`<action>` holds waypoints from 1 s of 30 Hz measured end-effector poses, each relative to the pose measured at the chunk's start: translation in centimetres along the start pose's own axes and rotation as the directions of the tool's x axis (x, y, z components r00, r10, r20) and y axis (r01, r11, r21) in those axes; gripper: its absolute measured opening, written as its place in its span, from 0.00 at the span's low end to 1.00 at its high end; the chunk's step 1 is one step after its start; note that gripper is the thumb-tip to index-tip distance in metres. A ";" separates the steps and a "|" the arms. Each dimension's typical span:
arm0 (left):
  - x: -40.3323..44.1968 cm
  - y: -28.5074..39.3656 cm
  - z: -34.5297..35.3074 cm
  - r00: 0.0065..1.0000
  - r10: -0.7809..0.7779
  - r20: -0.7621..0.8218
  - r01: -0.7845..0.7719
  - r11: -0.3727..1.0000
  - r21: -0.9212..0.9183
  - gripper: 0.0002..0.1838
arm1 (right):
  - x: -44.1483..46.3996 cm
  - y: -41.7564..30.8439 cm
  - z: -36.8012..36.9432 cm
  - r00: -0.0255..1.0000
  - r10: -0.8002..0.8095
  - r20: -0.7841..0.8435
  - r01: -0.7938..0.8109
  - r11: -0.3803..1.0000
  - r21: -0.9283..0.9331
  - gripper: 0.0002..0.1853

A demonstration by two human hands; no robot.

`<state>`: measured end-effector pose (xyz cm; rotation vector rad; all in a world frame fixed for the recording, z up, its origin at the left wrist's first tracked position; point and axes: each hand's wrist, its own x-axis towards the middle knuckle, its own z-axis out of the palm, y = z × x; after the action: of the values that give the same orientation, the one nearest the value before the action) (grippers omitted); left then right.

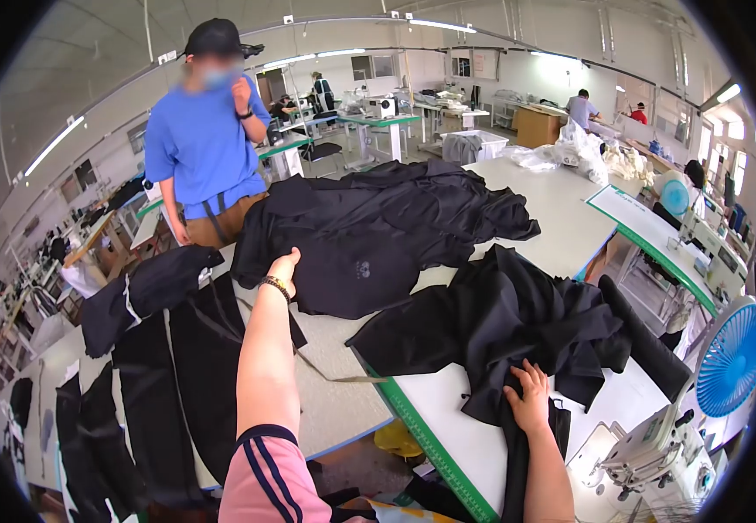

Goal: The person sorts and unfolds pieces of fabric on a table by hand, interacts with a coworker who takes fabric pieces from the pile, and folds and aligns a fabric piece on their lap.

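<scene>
A heap of black garments (369,235) lies on the far part of the light table, with a small grey print on its front panel. At the heap's near-left edge, my left hand (284,268), wearing a beaded bracelet, is closed on the black garment; its fingers are partly hidden. Nearer and to the right, a crumpled black fabric piece (517,318) spreads over the sewing table. My right hand (530,397) lies on its lower edge with fingers apart, pressing the cloth down beside the sewing machine (648,458).
Black cut panels (156,392) and a rolled black bundle (147,292) lie at left. A green measuring edge (430,444) borders the sewing table. A blue fan (731,357) stands at right. Across the table stands a person in a blue shirt (208,144). White plastic bags (578,148) sit farther back.
</scene>
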<state>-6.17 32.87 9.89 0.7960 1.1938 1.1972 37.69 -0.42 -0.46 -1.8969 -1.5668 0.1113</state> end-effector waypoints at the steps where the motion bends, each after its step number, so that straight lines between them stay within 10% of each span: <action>1: -0.8 0.2 0.3 1.000 0.004 0.026 -0.003 1.000 -0.024 0.29 | 0.0 -0.1 -0.1 1.000 0.003 0.001 -0.003 1.000 0.000 0.23; 30: 0.6 -7.8 -3.3 0.986 0.127 -0.111 -0.111 0.984 0.137 0.23 | 0.0 -0.1 -0.1 1.000 -0.014 -0.010 0.014 1.000 -0.003 0.24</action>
<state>-7.36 31.16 1.63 0.9144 1.3488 1.2895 37.68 -0.44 -0.37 -1.8855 -1.5742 0.0926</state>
